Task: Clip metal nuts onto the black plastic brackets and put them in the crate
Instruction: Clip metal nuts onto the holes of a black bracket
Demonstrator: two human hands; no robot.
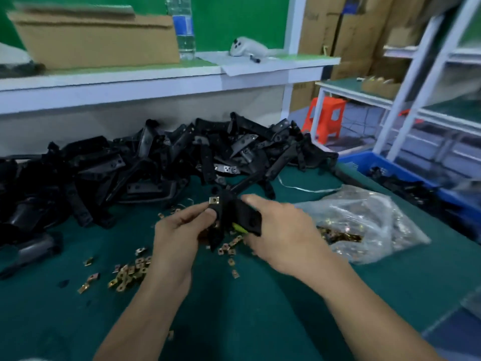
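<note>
I hold one black plastic bracket over the green table between both hands. My left hand pinches its near left end, where a brass-coloured metal nut sits on the bracket's tip. My right hand grips the bracket's right side. Several loose metal nuts lie scattered on the table below my hands. A big heap of black brackets fills the back of the table. The blue crate stands off the table's right edge with dark parts inside.
A clear plastic bag of nuts lies right of my hands. Above the heap runs a white shelf with a cardboard box, a water bottle and a grey device. An orange stool and white racks stand at the right.
</note>
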